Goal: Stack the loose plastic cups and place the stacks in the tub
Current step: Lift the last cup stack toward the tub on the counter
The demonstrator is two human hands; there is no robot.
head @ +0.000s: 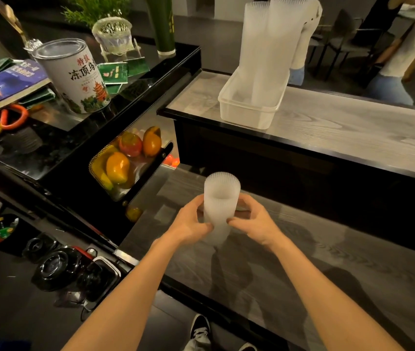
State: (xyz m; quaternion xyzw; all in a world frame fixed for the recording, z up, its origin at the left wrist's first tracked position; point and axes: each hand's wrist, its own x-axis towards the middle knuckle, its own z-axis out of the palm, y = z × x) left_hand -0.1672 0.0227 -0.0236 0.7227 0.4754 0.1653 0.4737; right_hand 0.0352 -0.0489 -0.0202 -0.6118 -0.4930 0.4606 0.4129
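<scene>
Both hands close around a short stack of translucent white ribbed plastic cups (221,198). The left hand (192,222) grips its left side and the right hand (254,220) its right, with the fingers curled round the back and the thumbs meeting on the near face. The stack is upright, open mouth up, over the grey wood-grain tabletop (315,269) that spreads beneath and to the right of the hands. Whether its base touches that surface I cannot tell. Beyond the left hand and off to its left, a perforated metal basket (100,158) holds orange, yellow and red fruit. Farther ahead of the hands and slightly right, on a raised grey wood-grain tabletop (353,127), stands a translucent rectangular plastic tub (247,115). Inside it, tall stacks of the same ribbed cups (264,46) stand side by side and rise well above its rim. Far to the left of the tub, a white cylindrical tin with Chinese lettering (75,74) stands on a black glossy shelf (166,64).
</scene>
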